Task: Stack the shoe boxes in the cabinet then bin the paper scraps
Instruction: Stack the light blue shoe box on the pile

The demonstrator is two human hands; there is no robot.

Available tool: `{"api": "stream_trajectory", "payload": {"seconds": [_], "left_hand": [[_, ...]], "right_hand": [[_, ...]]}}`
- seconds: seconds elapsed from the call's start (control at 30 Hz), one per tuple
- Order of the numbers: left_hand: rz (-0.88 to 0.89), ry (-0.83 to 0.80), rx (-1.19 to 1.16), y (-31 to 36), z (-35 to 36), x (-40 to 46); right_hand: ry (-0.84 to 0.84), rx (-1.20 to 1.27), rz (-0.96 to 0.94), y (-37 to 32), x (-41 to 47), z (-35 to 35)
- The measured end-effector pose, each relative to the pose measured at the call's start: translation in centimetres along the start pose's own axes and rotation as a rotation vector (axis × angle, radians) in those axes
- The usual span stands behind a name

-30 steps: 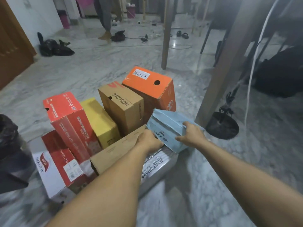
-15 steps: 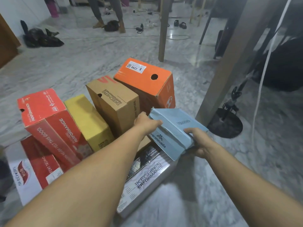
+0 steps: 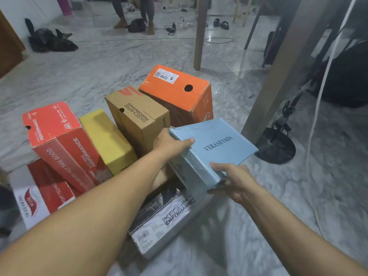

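Observation:
A light blue shoe box [image 3: 215,144] marked VERANEVADA is held tilted above the pile. My left hand [image 3: 171,143] grips its far left corner, thumb on the lid. My right hand [image 3: 234,179] grips its near corner from below. Around it on the marble floor lean an orange box [image 3: 179,90], a brown Skechers box [image 3: 137,120], a yellow box [image 3: 105,140] and a red Performance box [image 3: 57,140]. A white Skechers box [image 3: 169,218] lies flat under the blue one. A red-and-white box [image 3: 39,198] lies at the lower left.
A grey post [image 3: 278,66] and a black round stand base [image 3: 276,148] are just right of the boxes. A wooden leg [image 3: 199,36] stands behind them. A person's legs [image 3: 135,14] and black bags [image 3: 49,40] are far back. Cables run on the floor.
The blue box has been lifted and turned so its lid faces up. My left hand moved from the brown flat box onto the blue box's far corner.

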State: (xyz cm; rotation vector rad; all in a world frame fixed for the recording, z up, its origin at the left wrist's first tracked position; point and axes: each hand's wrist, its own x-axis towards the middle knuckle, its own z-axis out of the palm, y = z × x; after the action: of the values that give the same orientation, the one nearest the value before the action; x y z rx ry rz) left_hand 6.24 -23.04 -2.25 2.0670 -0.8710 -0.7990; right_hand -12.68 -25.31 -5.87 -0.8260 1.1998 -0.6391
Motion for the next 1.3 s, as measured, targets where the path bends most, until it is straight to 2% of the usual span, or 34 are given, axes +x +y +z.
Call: {"api": "stream_trajectory", "payload": {"seconds": [0.1, 0.23, 0.33, 0.4, 0.47, 0.53, 0.63, 0.8, 0.97, 1.1, 1.3], "left_hand": [[-0.028, 0.084, 0.003, -1.6, -2.3, -1.0], [-0.134, 0.113, -0.05, -4.2, -4.8, -2.1], [-0.165, 0.138, -0.123, -5.8, -5.5, -2.5], [-0.159, 0.156, -0.143, -6.2, -5.5, -2.7], [-0.157, 0.188, -0.106, -6.3, -5.4, -2.8], [-0.194, 0.204, -0.026, -6.1, -5.5, -3.2], [-0.26, 0.112, 0.006, -5.7, -5.7, -4.3], [-0.272, -0.06, -0.172, -5.5, -7.3, -6.6], [-0.108, -0.196, -0.328, -5.5, -10.6, -10.5], [0.033, -0.195, -0.321, -5.9, -13.8, -13.6], [0.065, -0.085, -0.344, -5.9, -19.4, -18.2]], "right_hand": [[0.031, -0.054, -0.053, 1.7, -2.3, 2.8], [0.04, -0.135, -0.003, 4.1, -2.9, 4.9], [0.282, -0.141, -0.076, 3.5, -1.7, 4.3], [0.469, -0.278, -0.174, 1.3, -0.4, 2.8], [0.554, -0.493, -0.278, -1.2, 0.7, 0.9], [0.475, -0.664, -0.33, -2.7, 1.6, -1.2], [0.262, -0.678, -0.269, -3.2, 1.5, -3.2], [0.242, -0.669, -0.406, -3.4, -1.2, -2.9], [0.152, -0.689, -0.562, -4.4, -5.1, -1.0], [0.057, -0.791, -0.647, -5.7, -7.8, 1.6], [-0.083, -0.87, -0.715, -7.6, -11.0, 6.3]]}}
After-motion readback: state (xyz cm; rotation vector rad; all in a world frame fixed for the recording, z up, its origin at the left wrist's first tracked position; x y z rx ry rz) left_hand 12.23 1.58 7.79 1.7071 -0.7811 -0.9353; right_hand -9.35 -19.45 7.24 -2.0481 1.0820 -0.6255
